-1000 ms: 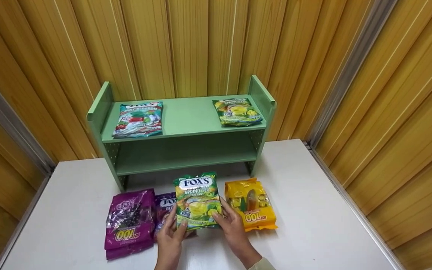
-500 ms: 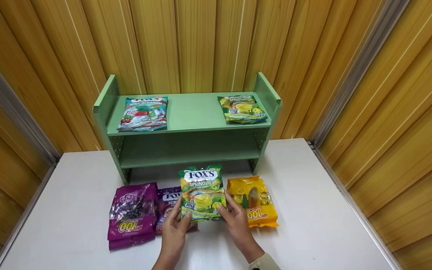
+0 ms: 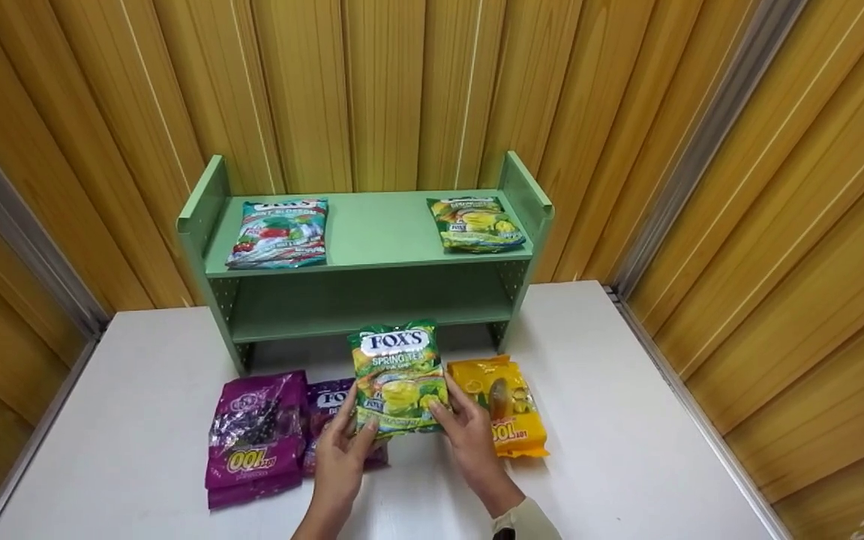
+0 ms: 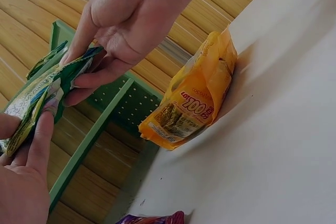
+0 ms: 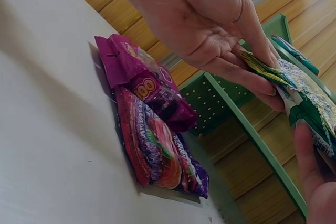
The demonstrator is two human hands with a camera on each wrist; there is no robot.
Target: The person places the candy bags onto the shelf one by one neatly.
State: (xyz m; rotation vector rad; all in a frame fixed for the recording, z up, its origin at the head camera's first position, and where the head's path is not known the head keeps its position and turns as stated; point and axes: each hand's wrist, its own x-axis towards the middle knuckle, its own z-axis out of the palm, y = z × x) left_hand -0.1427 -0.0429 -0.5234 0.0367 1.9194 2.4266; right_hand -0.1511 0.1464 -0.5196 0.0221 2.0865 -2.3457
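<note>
A green and yellow Fox's Spring Tea candy bag (image 3: 400,375) is held up in front of the shelf, its label facing me. My left hand (image 3: 338,457) grips its lower left side, thumb in front and fingers behind. On the opposite side, my right hand (image 3: 473,439) grips the lower right edge the same way. Both wrist views show the bag (image 4: 50,90) tilted and raised off the white table. Behind the left hand lies a dark purple Fox's candy bag (image 3: 319,420), partly covered. Just beyond the right hand is a yellow-orange candy bag (image 3: 526,412), partly hidden by that hand.
A green two-level shelf (image 3: 379,225) stands against the wood-panelled wall. On its top board lie a teal Fox's bag (image 3: 280,232) at left and another Spring Tea bag (image 3: 475,225) at right. A magenta candy bag (image 3: 256,439) lies on the table (image 3: 612,450) at left.
Both hands have lifted the Spring Tea bag slightly toward the shelf, so its top now overlaps the lower board's edge. The head view has shifted a little; the other bags stay put.
</note>
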